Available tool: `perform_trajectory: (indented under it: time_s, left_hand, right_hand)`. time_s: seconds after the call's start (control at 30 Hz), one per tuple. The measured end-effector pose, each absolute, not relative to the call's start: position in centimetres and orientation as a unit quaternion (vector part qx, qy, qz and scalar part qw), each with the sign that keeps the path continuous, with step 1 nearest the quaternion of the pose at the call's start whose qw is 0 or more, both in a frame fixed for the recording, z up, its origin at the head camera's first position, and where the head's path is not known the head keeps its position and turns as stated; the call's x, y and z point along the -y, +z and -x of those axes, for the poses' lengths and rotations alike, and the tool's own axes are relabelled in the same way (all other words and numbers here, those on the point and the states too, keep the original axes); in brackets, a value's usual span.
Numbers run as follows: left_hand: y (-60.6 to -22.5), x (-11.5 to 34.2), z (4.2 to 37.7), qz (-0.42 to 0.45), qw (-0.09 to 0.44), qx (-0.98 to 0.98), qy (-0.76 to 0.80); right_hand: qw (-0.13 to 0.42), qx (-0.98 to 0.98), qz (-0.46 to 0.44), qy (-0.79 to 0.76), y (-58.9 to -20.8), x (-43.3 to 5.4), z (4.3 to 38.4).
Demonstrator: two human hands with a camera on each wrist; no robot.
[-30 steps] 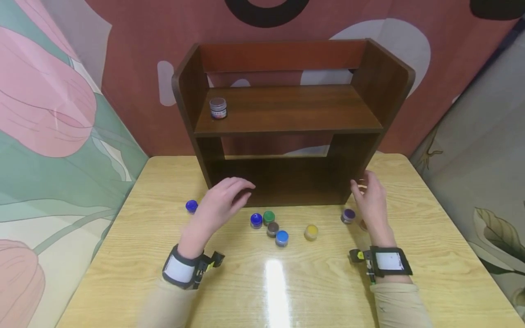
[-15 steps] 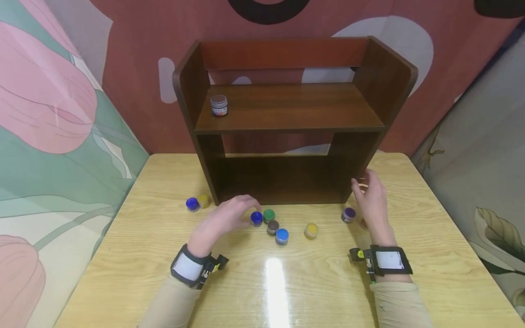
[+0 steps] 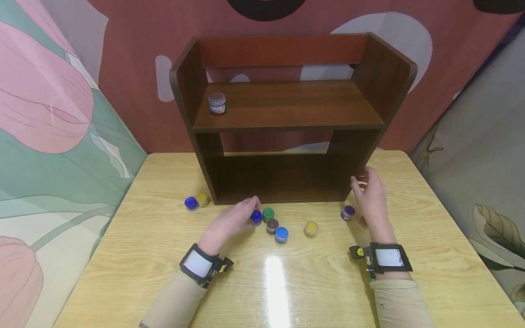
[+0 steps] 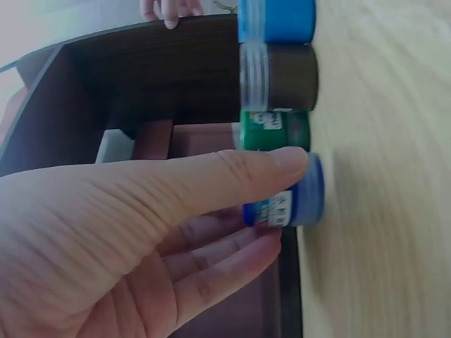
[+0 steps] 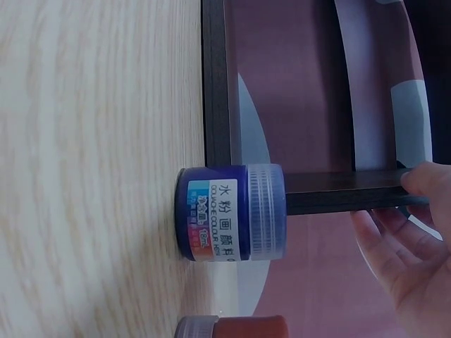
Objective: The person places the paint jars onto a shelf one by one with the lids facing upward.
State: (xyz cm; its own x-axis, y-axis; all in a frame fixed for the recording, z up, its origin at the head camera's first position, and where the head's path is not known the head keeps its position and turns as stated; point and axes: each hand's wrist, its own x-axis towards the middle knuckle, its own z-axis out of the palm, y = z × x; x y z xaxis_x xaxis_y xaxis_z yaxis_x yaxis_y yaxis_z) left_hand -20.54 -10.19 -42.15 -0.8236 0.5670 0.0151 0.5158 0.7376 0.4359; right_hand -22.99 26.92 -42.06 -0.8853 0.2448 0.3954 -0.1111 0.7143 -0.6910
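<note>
My left hand (image 3: 234, 223) has its thumb and fingers on either side of a dark blue paint jar (image 3: 256, 217), pinching it on the table. In the left wrist view the thumb lies across this blue jar (image 4: 282, 204), beside a green paint jar (image 4: 271, 130). A dark brown jar (image 3: 272, 226) and a light blue jar (image 3: 281, 235) stand close by. My right hand (image 3: 372, 200) grips the right side panel of the wooden shelf (image 3: 287, 126); the right wrist view shows thumb and fingers (image 5: 384, 253) on opposite sides of that panel.
One paint jar (image 3: 217, 104) stands on the upper shelf, left end. A yellow jar (image 3: 311, 229) and a purple jar (image 3: 347, 212) stand to the right on the table (image 3: 328, 282). Another blue jar (image 3: 191, 203) and yellow jar (image 3: 202, 199) sit left of the shelf.
My left hand has moved down and to the right onto the dark blue jar, uncovering the yellow jar at the left. The right hand has stayed on the panel.
</note>
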Motion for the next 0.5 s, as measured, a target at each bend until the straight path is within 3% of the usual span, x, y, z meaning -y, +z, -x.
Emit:
perform_trajectory:
  time_s: [0.5]
  left_hand:
    - [-43.4,9.7,20.8,-0.302,0.027,-0.930,0.206]
  right_hand:
    - [0.248,0.893,0.034,0.375,-42.0,-26.8,23.1]
